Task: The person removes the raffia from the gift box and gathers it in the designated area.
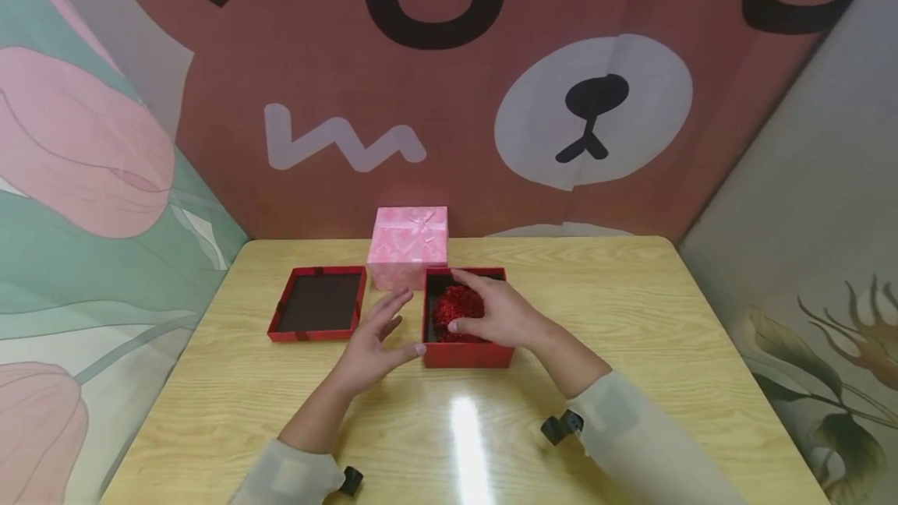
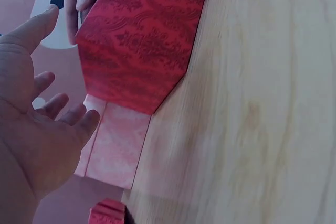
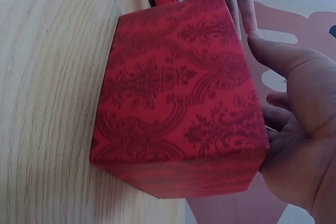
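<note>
A red patterned box [image 1: 466, 355] stands without its lid on the table, with a shiny red tinsel-like ball [image 1: 457, 309] inside. My right hand [image 1: 501, 312] is over the box opening, thumb and fingers spread about the ball. In the right wrist view the thumb is above the rim of the box [image 3: 178, 82], and some fingertips are hidden behind it. My left hand [image 1: 372, 349] hovers just left of the box with fingers apart, holding nothing. In the left wrist view its palm [image 2: 47, 145] faces the box [image 2: 147, 30].
Left of the box lies a red lid [image 1: 316, 302], dark inside up. A pink gift box [image 1: 410, 244] with a bow stands behind, against the patterned wall [image 1: 449, 100]. The wooden table [image 1: 631, 318] runs to side walls left and right.
</note>
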`<state>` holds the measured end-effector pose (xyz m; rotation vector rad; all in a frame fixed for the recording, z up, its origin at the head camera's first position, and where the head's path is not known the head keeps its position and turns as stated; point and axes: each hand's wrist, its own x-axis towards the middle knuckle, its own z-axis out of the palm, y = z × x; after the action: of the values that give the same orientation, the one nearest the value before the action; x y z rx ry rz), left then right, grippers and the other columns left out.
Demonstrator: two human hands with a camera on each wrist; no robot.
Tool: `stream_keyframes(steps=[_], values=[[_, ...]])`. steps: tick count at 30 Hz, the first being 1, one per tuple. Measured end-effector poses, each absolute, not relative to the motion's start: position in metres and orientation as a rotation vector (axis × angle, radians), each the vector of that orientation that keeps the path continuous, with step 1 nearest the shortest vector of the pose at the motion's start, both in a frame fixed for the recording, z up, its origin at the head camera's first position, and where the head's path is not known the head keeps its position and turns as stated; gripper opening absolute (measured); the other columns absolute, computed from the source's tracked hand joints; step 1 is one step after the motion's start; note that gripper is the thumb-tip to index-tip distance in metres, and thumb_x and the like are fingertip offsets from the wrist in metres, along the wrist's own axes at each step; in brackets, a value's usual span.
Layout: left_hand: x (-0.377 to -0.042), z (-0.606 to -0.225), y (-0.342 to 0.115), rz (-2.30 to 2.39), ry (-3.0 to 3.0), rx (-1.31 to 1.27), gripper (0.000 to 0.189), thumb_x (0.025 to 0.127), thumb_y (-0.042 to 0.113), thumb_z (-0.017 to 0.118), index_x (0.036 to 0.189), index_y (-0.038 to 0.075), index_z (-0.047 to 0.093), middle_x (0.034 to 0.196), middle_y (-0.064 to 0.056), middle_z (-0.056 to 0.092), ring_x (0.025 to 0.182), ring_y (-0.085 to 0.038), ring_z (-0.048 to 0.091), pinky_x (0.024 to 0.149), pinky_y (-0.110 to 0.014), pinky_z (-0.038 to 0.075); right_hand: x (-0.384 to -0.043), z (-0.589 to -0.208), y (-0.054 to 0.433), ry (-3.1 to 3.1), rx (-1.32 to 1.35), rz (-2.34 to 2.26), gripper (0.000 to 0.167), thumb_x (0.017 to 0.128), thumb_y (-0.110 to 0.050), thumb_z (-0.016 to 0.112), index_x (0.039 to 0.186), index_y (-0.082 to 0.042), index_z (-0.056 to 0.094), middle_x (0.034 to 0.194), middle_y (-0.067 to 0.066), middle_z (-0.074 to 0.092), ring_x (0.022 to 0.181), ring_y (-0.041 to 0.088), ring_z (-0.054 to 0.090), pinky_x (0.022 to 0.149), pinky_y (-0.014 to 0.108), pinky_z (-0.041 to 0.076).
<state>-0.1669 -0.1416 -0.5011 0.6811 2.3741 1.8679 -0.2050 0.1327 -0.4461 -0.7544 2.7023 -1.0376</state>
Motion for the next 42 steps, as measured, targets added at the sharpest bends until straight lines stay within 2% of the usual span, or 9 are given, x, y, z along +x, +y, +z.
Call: stream_keyframes(steps=[4,7,15,18,21,26,34,37,42], values=[[-0.169,-0.505,-0.132,1.866,2.371,0.673,0.086,0.085,0.008,0.086,0.159,0.013,0.043,0.168,-0.009,0.028,0.153,-0.03,0.027,0.119,-0.06,0.032,-0.209,-0.448,0.136,2.726,-0.743,-0.945,0.09,0.088,-0.041,0.083,0.161,-0.015,0.038,0.156,0.01,0.049,0.14,0.029,0.049,0.114,0.052,0.044],[-0.17,-0.506,-0.127,1.866,2.362,0.67,0.087,0.085,0.007,0.087,0.159,0.014,0.042,0.169,-0.012,0.025,0.154,-0.032,0.024,0.119,-0.061,0.031,-0.212,-0.448,0.137,2.726,-0.753,-0.862,0.091,0.087,-0.042,0.084,0.161,-0.016,0.039,0.155,0.011,0.05,0.14,0.028,0.05,0.114,0.05,0.044],[-0.173,-0.513,-0.122,1.823,2.38,0.636,0.085,0.086,0.018,0.088,0.159,0.024,0.043,0.169,-0.01,0.026,0.154,-0.025,0.026,0.12,-0.055,0.033,-0.218,-0.446,0.135,2.722,-0.82,-0.642,0.086,0.086,-0.044,0.085,0.155,-0.01,0.047,0.15,0.012,0.055,0.136,0.027,0.053,0.113,0.046,0.045],[-0.174,-0.516,-0.121,1.805,2.393,0.644,0.086,0.086,0.021,0.088,0.16,0.018,0.043,0.169,-0.009,0.026,0.153,-0.024,0.027,0.12,-0.053,0.035,-0.221,-0.445,0.132,2.737,-0.846,-0.553,0.085,0.085,-0.044,0.085,0.152,-0.006,0.05,0.147,0.013,0.057,0.134,0.027,0.054,0.112,0.045,0.046],[-0.174,-0.52,-0.119,1.798,2.409,0.655,0.087,0.086,0.021,0.088,0.159,0.011,0.042,0.168,-0.009,0.027,0.153,-0.026,0.028,0.119,-0.054,0.036,-0.224,-0.447,0.128,2.748,-0.845,-0.456,0.093,0.084,-0.046,0.086,0.156,-0.004,0.045,0.151,0.015,0.054,0.138,0.03,0.051,0.114,0.046,0.044],[-0.175,-0.522,-0.115,1.818,2.424,0.623,0.084,0.086,0.02,0.088,0.157,0.009,0.045,0.166,-0.006,0.031,0.151,-0.027,0.033,0.117,-0.053,0.038,-0.226,-0.448,0.123,2.757,-0.846,-0.295,0.102,0.083,-0.049,0.085,0.16,-0.003,0.037,0.156,0.017,0.048,0.143,0.033,0.047,0.116,0.046,0.042],[-0.175,-0.524,-0.112,1.857,2.424,0.599,0.083,0.085,0.016,0.088,0.156,0.008,0.047,0.164,-0.005,0.035,0.149,-0.029,0.036,0.116,-0.054,0.04,-0.229,-0.456,0.112,2.794,-0.819,-0.075,0.103,0.079,-0.058,0.085,0.156,-0.003,0.044,0.148,0.017,0.053,0.129,0.034,0.058,0.104,0.05,0.053],[-0.175,-0.524,-0.111,1.878,2.407,0.586,0.082,0.085,0.013,0.088,0.156,0.01,0.047,0.164,-0.006,0.035,0.148,-0.031,0.037,0.116,-0.055,0.04,-0.23,-0.459,0.108,2.79,-0.778,0.015,0.097,0.082,-0.053,0.084,0.155,-0.003,0.045,0.146,0.017,0.055,0.129,0.035,0.057,0.103,0.051,0.053],[-0.174,-0.522,-0.109,1.897,2.394,0.557,0.082,0.084,0.005,0.087,0.156,0.01,0.047,0.164,-0.013,0.034,0.148,-0.035,0.036,0.117,-0.06,0.037,-0.232,-0.461,0.101,2.756,-0.696,0.112,0.076,0.093,-0.035,0.076,0.155,-0.004,0.044,0.148,0.017,0.054,0.132,0.036,0.056,0.104,0.051,0.052]])
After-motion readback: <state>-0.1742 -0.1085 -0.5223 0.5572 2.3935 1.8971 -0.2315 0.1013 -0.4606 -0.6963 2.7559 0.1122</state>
